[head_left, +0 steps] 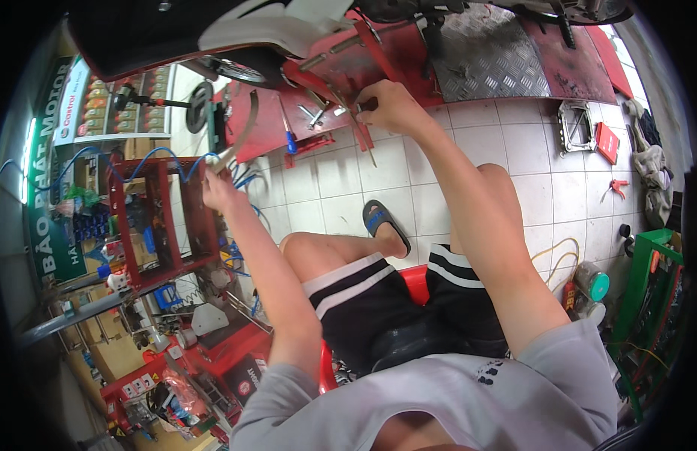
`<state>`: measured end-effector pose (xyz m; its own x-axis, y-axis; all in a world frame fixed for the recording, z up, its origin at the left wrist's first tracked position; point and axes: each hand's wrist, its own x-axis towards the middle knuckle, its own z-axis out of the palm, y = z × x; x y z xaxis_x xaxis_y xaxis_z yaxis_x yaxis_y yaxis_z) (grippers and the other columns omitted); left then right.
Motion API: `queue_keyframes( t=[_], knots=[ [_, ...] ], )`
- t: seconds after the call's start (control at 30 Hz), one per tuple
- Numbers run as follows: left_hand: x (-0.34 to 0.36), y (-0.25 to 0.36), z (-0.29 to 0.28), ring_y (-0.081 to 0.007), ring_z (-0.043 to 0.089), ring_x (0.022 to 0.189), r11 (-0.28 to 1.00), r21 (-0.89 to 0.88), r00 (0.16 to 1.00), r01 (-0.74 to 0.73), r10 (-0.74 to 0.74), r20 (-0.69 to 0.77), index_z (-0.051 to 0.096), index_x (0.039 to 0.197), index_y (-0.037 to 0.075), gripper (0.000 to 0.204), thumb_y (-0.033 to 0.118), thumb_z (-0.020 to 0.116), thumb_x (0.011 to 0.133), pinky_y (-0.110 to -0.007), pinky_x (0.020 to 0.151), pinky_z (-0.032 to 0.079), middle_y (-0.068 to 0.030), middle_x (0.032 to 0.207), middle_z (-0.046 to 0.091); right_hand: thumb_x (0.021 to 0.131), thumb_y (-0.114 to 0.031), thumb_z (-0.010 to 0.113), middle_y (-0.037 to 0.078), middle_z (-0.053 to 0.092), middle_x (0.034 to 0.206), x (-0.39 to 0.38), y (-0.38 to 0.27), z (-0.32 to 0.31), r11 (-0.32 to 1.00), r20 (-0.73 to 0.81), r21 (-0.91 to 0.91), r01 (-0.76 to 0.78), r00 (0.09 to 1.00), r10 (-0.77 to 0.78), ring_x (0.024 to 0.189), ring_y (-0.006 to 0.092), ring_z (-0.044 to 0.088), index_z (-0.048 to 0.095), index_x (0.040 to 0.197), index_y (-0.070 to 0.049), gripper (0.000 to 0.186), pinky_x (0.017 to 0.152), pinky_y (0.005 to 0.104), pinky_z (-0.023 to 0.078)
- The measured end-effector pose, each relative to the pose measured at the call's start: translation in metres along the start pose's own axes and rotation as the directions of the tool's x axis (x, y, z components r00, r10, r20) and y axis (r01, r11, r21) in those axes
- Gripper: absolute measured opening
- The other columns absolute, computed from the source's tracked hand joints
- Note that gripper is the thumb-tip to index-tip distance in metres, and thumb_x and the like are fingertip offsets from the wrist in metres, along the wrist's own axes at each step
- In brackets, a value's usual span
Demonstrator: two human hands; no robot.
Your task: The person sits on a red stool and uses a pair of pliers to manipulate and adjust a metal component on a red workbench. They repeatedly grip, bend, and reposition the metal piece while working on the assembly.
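On the left, my left hand [220, 189] is closed around the lower end of a long, curved, brownish-grey strip [247, 134], which rises in an arc toward the red lift platform [258, 124]. My right hand [393, 109] is at the platform's edge, fingers bent together beside a red metal bracket [311, 78] and a thin rod-like piece [347, 105]. Something small and dark shows at those fingertips, too small to name. Between the hands, a blue-handled screwdriver [290, 141] and a silver T-shaped tool [311, 116] lie on the platform.
Above hangs a white-and-black motorbike [266, 30] on the lift. A red tool cart [123, 225] stands left with a blue coiled hose [157, 152]. To the right are a metal frame [576, 128], a red box [607, 143] and a green rack [641, 278].
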<state>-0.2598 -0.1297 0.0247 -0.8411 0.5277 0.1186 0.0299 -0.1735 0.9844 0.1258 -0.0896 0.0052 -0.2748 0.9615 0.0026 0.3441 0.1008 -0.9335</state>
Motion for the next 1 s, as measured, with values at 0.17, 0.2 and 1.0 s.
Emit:
queue_keyframes(
  t=[0.17,0.2,1.0],
  knots=[
    [-0.067,0.060,-0.023,-0.0217,0.063,0.089,0.975,-0.165,0.981,0.146,-0.121,0.154,0.055,0.110,-0.003,0.022,0.014,0.046,0.100,-0.031,0.076,0.052,-0.0133,0.099,0.064,0.074,-0.010,0.072,0.015,0.069,0.083,-0.012,0.004,-0.004,0.970,-0.107,0.243,0.003,0.994,0.023,0.078,0.0237,0.067,0.068,0.096,0.003,0.026,0.075,0.0322,0.053],
    [-0.076,0.063,-0.024,-0.0206,0.062,0.089,0.952,-0.206,0.966,0.228,-0.195,0.167,0.055,0.111,-0.002,0.022,0.016,0.047,0.099,-0.032,0.077,0.051,-0.0119,0.100,0.064,0.076,-0.009,0.071,0.013,0.068,0.082,-0.016,0.015,-0.004,0.928,-0.072,0.372,-0.019,0.996,0.050,0.076,0.0213,0.066,0.067,0.096,0.004,0.024,0.073,0.0310,0.053],
    [-0.150,-0.012,0.153,-0.0090,0.060,0.073,0.959,0.205,0.509,0.193,-0.277,0.815,0.067,0.105,0.000,0.021,0.015,0.059,0.093,-0.024,0.063,0.048,-0.0030,0.085,0.067,0.082,-0.017,0.074,0.005,0.061,0.096,0.011,0.021,0.016,0.649,0.518,0.697,-0.304,0.840,-0.162,0.098,0.0172,0.060,0.061,0.091,-0.001,0.022,0.087,0.0308,0.045]
  ],
)
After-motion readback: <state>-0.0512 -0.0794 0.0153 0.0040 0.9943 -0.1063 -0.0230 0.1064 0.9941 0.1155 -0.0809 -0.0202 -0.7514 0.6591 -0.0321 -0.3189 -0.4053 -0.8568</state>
